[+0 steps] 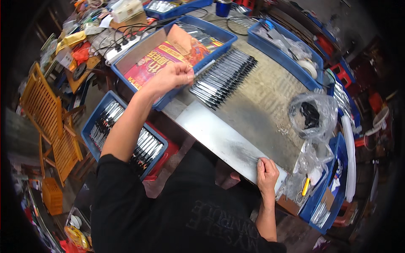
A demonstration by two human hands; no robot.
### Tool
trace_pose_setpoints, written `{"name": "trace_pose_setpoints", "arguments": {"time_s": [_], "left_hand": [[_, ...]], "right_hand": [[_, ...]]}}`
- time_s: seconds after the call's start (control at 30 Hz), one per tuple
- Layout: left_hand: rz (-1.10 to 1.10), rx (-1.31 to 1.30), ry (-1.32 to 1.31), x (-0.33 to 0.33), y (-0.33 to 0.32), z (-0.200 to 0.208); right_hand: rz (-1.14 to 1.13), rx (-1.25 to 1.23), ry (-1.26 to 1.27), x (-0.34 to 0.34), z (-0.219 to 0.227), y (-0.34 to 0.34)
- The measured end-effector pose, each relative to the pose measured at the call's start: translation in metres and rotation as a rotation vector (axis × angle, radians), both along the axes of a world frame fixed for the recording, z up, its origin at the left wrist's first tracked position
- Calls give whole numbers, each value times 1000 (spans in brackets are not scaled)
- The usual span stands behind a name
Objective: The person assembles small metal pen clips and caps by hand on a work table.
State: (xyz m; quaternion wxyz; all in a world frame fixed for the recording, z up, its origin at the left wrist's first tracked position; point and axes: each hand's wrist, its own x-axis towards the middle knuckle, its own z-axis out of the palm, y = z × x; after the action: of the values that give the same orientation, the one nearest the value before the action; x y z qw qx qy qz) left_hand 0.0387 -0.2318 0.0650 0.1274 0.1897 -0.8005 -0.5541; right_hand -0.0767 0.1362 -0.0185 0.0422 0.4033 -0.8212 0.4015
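My left hand (179, 76) is closed in a pinch on a slim silver pen-like piece (206, 67), at the left end of a neat row of similar silver-and-black pieces (223, 78). The row lies side by side on the worktable. My right hand (268, 170) rests at the near right end of a smooth metal plate (211, 130), with thumb and fingers pressed together. Whatever it may pinch is too small or hidden to make out. Tiny metal bits (282, 130) lie scattered on the table beyond the plate.
A blue tray (230, 37) with printed packaging stands left of the row. Beside my left arm, another blue bin (90, 114) holds many silver-and-black pieces. At the right are a clear plastic bag (297, 111) with black contents, a yellow-handled tool (306, 186) and more blue trays (314, 80).
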Motion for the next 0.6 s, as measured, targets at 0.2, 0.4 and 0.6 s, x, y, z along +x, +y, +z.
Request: {"name": "trace_pose_setpoints", "arguments": {"time_s": [0.2,0.4,0.6], "left_hand": [[-228,601,70,-3,86,-17],[-415,469,74,-5,172,-54],[-433,96,1,-6,211,-55]], "right_hand": [[8,-79,-101,-2,2,-1],[65,-653,-933,23,21,-11],[35,-594,-969,28,16,1]]}}
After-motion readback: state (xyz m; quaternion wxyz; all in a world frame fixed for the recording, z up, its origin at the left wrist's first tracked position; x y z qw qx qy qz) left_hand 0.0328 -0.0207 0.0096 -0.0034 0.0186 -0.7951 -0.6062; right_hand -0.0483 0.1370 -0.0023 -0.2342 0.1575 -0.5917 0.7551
